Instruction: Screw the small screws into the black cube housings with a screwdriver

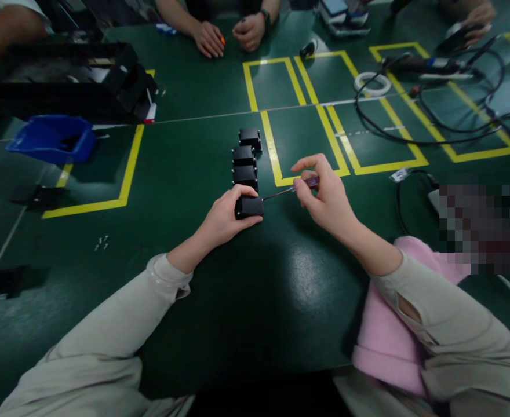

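My left hand (225, 215) grips a small black box-shaped part (252, 206) on the green table, thumb on its near side and fingers over its far side. In my right hand (324, 194) is a screwdriver (310, 183), pinched by its handle and lying nearly level. Its thin shaft points left, and the tip meets the right side of the held part, where a small screw seems to sit. Three similar black parts (244, 174) stand in a row just beyond my left hand, with small shiny screws at their sides.
Several loose screws (101, 242) lie at left. Beyond them are a blue bin (55, 139) and black trays (72, 87). Black cables (411, 139) and a white ring (372, 84) lie at right, near a pink cloth (389, 324). Another person's hands (229, 37) rest across the table.
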The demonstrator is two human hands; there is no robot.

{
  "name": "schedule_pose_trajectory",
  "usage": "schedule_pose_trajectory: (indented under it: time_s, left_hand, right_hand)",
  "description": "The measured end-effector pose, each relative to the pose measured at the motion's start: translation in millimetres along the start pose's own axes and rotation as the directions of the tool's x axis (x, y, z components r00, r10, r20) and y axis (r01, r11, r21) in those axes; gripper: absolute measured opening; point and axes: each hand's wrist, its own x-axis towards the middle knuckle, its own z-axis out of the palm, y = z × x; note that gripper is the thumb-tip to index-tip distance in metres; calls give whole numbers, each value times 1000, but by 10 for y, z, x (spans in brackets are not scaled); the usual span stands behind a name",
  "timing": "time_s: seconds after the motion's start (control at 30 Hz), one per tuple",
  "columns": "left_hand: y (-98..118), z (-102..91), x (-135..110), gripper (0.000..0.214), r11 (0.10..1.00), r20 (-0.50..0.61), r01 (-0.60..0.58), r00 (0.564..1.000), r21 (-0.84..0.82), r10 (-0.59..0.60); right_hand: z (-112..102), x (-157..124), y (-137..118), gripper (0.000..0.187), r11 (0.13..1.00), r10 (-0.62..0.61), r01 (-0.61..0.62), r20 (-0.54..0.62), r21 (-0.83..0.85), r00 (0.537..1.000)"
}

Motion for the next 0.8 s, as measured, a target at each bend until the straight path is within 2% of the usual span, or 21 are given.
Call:
schedule_pose_trajectory:
  time_s: [0.27, 0.37, 0.8]
  left_hand:
    - [7, 3, -2, 40, 1000, -5, -11, 1000, -5, 11]
    - [10, 2, -2, 40, 1000, -1, -4, 1000, -13, 4]
    - [10, 0, -2, 40, 1000, -3, -12, 1000, -8, 12]
  right_hand:
    - [1, -10, 8, 7, 1000, -21, 21, 5, 1, 1000]
    - [-2, -8, -1, 14, 999, -34, 34, 4, 2, 999]
    - [1, -12, -4, 10, 1000, -29, 29, 0, -2, 1000]
